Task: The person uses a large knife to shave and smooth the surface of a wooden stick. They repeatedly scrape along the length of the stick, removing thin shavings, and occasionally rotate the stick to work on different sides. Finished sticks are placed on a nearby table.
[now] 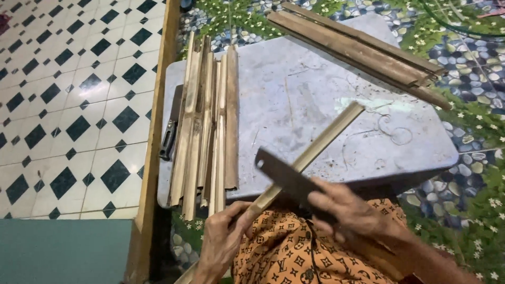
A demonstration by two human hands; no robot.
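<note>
While the person sat at a low grey work board (326, 89), the left hand (223, 239) was closed around the near end of a long pale split bamboo strip (321, 143). That strip ran from the grip up and to the right, rising across the near edge of the board, with its far end lying over the scratched grey surface. The right hand (350, 210) was wrapped tight on the handle of a dark flat-bladed cleaver (286, 176), fingers curled together over it. The blade crossed the strip just beyond the left hand and reached to the upper left, its squared tip clear of the bamboo; whether the edge bit into the strip or only rested on it could not be told. Both hands hovered above a lap covered in orange patterned cloth (294, 252).

On the left part of the board lay a row of shorter split bamboo pieces (208, 126), side by side and pointing away from the person. Just beside them, at the board's left edge, lay a second dark knife (171, 131). A bundle of longer brown bamboo slats (357, 47) rested slantwise across the far right corner. A wooden beam (158, 121) separated the black-and-white diamond-tiled floor (68, 94) from the flowered, pebble-patterned mat (468, 137) under the board.
</note>
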